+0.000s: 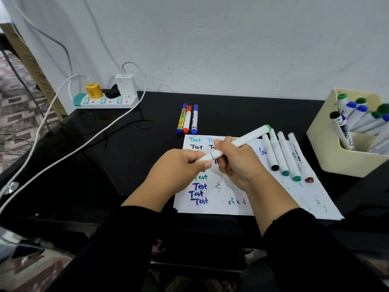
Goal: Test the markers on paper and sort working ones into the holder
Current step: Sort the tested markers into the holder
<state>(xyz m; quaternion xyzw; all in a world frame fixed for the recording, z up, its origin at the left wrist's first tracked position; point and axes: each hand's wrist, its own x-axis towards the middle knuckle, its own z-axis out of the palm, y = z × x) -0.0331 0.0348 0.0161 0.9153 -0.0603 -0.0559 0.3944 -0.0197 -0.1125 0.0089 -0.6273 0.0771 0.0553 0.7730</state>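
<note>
My right hand (235, 163) grips the white barrel of a green-ended marker (246, 139) above the paper. My left hand (181, 169) pinches that marker's near end, where a bit of green cap shows between the fingers. Under both hands lies the white paper (269, 199), covered with "Test" words in green, black and blue. Several capped white markers (284, 157) lie side by side on the paper's right part. Three markers (187, 119), two blue and one red, lie beyond the paper. The cream holder (328, 144) at the right holds several markers.
The black desk (126, 154) stands against a white wall. A power strip (105, 100) with a yellow plug and a white charger sits at the back left. White and black cables (88, 142) trail across the desk's left side.
</note>
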